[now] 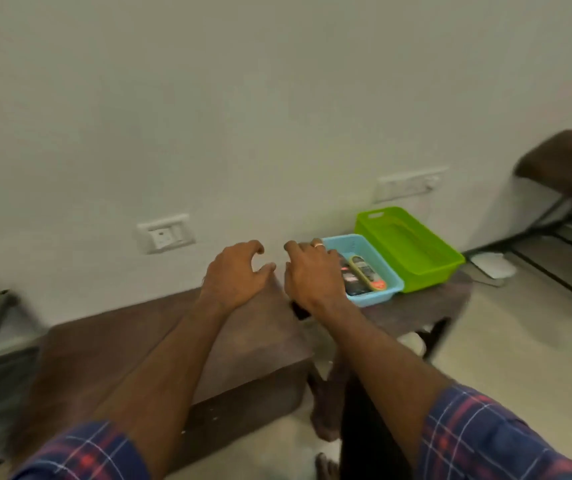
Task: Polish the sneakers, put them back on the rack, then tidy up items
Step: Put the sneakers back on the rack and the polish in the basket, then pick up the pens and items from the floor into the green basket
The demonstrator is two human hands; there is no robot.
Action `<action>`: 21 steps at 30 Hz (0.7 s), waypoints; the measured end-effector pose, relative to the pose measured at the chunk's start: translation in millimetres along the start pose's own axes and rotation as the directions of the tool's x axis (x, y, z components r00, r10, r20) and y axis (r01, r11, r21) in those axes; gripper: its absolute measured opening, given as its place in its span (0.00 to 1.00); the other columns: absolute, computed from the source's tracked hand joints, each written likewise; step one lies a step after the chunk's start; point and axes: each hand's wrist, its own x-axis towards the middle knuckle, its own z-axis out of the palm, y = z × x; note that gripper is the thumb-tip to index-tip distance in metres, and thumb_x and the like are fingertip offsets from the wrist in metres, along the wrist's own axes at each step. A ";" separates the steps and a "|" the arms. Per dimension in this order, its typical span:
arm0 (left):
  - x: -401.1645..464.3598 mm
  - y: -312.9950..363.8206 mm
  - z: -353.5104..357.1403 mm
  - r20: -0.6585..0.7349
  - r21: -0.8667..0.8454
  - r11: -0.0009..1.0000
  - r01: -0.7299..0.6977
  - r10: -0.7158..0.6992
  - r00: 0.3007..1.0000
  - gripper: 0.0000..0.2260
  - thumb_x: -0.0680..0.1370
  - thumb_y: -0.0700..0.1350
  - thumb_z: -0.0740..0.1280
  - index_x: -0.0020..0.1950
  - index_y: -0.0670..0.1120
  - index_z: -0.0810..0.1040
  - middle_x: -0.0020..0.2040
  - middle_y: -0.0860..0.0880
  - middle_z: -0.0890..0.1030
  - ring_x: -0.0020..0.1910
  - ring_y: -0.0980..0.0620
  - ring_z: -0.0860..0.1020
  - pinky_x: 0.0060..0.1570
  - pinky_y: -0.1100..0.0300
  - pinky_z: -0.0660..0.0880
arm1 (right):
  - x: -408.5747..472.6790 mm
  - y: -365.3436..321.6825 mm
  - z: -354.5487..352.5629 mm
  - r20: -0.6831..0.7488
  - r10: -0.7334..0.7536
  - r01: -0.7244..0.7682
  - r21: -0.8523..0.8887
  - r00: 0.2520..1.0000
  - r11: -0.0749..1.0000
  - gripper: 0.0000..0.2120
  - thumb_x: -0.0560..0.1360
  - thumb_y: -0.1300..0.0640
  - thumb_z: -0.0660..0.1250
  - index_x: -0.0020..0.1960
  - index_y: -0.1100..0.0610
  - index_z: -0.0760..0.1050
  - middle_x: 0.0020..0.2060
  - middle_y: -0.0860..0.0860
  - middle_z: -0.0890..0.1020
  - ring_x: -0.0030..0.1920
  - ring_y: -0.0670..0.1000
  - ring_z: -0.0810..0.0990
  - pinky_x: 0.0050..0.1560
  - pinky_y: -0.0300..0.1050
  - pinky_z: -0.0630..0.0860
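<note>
My left hand [234, 275] hovers above a dark brown bench [111, 351], fingers loosely curled and holding nothing. My right hand [312, 273] hangs just to its right, fingers relaxed, a ring on one finger, at the left edge of a small blue basket [383, 265]. Dark polish containers [364, 273] lie inside the blue basket. An empty green basket [412, 249] stands right behind it. Both baskets sit on the brown bench top [429, 303] against the wall. No sneakers are in view.
A white wall with two switch plates [165, 233] rises behind the bench. A black metal rack [568, 216] with a dark cloth on top stands at the far right. Pale floor tiles spread to the right. My bare foot [326, 410] is below the bench.
</note>
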 end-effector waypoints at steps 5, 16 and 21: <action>31.3 91.2 99.4 0.274 -0.098 0.977 -0.189 0.209 0.939 0.31 0.76 0.51 0.70 0.77 0.49 0.64 0.78 0.47 0.63 0.74 0.45 0.67 0.70 0.53 0.63 | -41.0 153.7 -9.2 0.014 0.272 -0.269 -0.118 0.962 0.956 0.20 0.70 0.50 0.66 0.61 0.53 0.74 0.64 0.53 0.76 0.64 0.58 0.73 0.58 0.60 0.68; 55.1 141.9 171.6 0.455 0.153 0.923 -0.353 0.251 0.855 0.35 0.81 0.58 0.60 0.81 0.51 0.45 0.82 0.49 0.44 0.80 0.52 0.42 0.76 0.46 0.41 | -50.4 286.5 31.5 0.364 0.287 -0.194 -0.271 0.886 0.943 0.17 0.77 0.64 0.61 0.64 0.52 0.72 0.63 0.50 0.76 0.70 0.54 0.69 0.64 0.83 0.46; 47.8 128.6 152.1 0.469 0.232 0.922 -0.310 0.173 0.866 0.35 0.81 0.58 0.61 0.81 0.52 0.46 0.82 0.49 0.45 0.80 0.51 0.42 0.76 0.46 0.41 | -40.2 285.8 36.6 0.374 0.204 -0.117 -0.244 0.904 0.963 0.15 0.76 0.65 0.63 0.58 0.50 0.74 0.53 0.51 0.80 0.64 0.56 0.73 0.66 0.80 0.51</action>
